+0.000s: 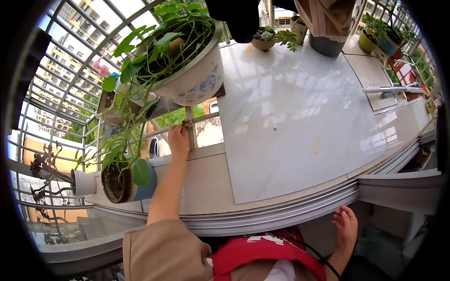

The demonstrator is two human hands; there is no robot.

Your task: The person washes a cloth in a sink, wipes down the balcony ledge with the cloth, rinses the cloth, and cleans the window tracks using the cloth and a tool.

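Observation:
My left hand (178, 136) reaches out to the metal frame bars (190, 126) beside the tiled ledge. Its fingers are bent together at the bar joint; whatever they may grip is too small to make out. Just above it stands a large white pot with blue patterns (201, 79), full of trailing green vines (133, 70). Below and to the left, a blue pot (144, 180) lies tilted near a brown-rimmed pot (116, 182). My right hand (346, 225) hangs at the lower right, off the ledge, with its fingers loosely apart and nothing in them.
A glossy white slab (300, 122) covers much of the ledge. Small succulent pots (264, 43) and a dark grey pot (326, 46) stand at the back. A white-handled tool (386, 89) lies right. Window rails (281, 206) run along the near edge; a white pot (84, 182) sits left.

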